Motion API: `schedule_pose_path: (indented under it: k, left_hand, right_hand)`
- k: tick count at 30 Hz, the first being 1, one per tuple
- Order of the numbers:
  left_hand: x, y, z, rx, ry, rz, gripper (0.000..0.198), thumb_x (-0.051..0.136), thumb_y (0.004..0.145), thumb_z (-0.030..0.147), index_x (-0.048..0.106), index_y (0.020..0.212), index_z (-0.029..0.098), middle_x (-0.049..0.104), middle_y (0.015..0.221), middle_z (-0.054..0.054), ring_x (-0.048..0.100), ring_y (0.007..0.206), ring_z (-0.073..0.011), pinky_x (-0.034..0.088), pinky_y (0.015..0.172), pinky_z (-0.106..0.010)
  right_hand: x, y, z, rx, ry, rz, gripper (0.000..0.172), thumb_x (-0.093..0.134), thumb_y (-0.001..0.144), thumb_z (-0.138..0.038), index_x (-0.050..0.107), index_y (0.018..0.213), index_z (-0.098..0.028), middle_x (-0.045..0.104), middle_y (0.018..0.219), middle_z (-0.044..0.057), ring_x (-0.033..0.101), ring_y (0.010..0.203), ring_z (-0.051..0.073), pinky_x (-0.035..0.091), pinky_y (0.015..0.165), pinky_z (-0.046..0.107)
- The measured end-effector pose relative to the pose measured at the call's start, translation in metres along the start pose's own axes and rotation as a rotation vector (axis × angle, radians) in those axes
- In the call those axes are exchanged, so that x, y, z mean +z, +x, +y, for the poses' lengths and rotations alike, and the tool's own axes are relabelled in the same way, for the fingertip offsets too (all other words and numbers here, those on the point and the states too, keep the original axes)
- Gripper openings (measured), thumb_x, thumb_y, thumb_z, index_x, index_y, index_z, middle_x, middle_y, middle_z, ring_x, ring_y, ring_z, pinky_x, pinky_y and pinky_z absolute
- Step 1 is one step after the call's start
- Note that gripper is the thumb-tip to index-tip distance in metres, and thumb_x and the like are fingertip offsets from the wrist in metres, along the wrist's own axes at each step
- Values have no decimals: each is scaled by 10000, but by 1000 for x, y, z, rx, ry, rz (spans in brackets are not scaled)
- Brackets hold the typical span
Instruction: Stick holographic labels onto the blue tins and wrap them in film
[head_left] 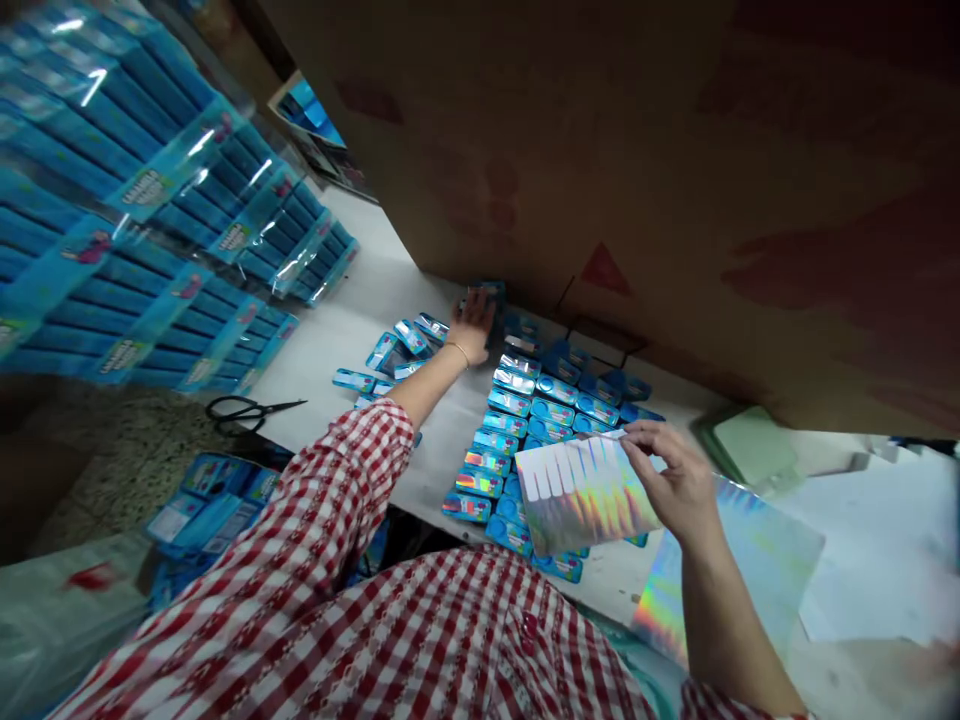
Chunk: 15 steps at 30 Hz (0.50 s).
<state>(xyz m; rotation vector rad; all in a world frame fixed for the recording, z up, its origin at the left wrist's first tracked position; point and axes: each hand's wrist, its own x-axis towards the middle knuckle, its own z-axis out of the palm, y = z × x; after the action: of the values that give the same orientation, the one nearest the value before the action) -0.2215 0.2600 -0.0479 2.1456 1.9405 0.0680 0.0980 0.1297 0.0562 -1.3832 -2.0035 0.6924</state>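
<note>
My left hand [472,325], with a thin gold bangle at the wrist, lies on a small stack of blue tin-like packs [489,298] at the foot of a cardboard box. I cannot tell whether it grips them. My right hand [667,477] pinches the edge of an iridescent holographic sheet [581,495] with white strips printed on it, holding it up over rows of blue packs [510,430]. Several more blue packs [394,350] lie loosely to the left of my left forearm. A red-and-white checked sleeve covers each arm.
A large brown cardboard box [600,150] overhangs the far side of the white table [360,300]. Plastic-wrapped blue packs [150,210] are piled at the left, near black scissors [247,410]. A larger holographic sheet [739,570] and a pale green pad [754,450] lie at the right.
</note>
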Motion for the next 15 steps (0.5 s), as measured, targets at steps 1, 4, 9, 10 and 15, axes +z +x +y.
schedule_pose_path:
  k: [1, 4, 9, 10, 15]
  left_hand:
    - [2, 8, -8, 29, 35, -27, 893, 631, 664, 185, 216, 1455, 151, 96, 1545, -139, 17, 1417, -336, 0, 1115, -542]
    - [12, 29, -15, 84, 66, -108, 839, 616, 683, 169, 265, 1442, 247, 62, 1557, -69, -6, 1419, -339, -4, 1099, -590]
    - [21, 42, -17, 31, -4, -70, 593, 402, 806, 108, 430, 1357, 324, 216, 1530, 7, 107, 1412, -316, 62, 1094, -613]
    - [19, 41, -20, 21, -6, -52, 590, 362, 816, 92, 434, 1356, 320, 248, 1520, 8, 129, 1409, -308, 65, 1098, -607]
    - [0, 28, -37, -76, -54, -13, 563, 346, 832, 79, 443, 1358, 252, 314, 1492, -33, 186, 1398, -286, 60, 1122, -566]
  right_hand:
    - [4, -2, 0, 15, 9, 10, 106, 542, 827, -285, 624, 767, -259, 648, 875, 51, 626, 840, 198, 506, 727, 358]
    - [13, -9, -1, 77, 37, 36, 96, 548, 826, -288, 623, 772, -264, 644, 870, 50, 622, 835, 200, 504, 713, 358]
    - [28, -10, -3, 181, 114, 69, 123, 552, 824, -309, 628, 748, -249, 637, 879, 64, 610, 832, 200, 498, 722, 364]
    - [31, -7, -3, 202, 139, 71, 125, 558, 820, -313, 629, 743, -244, 637, 880, 65, 607, 839, 200, 496, 728, 365]
    - [58, 24, -4, 298, 321, 102, 132, 605, 780, -316, 639, 705, -213, 644, 863, 47, 590, 866, 182, 473, 744, 325]
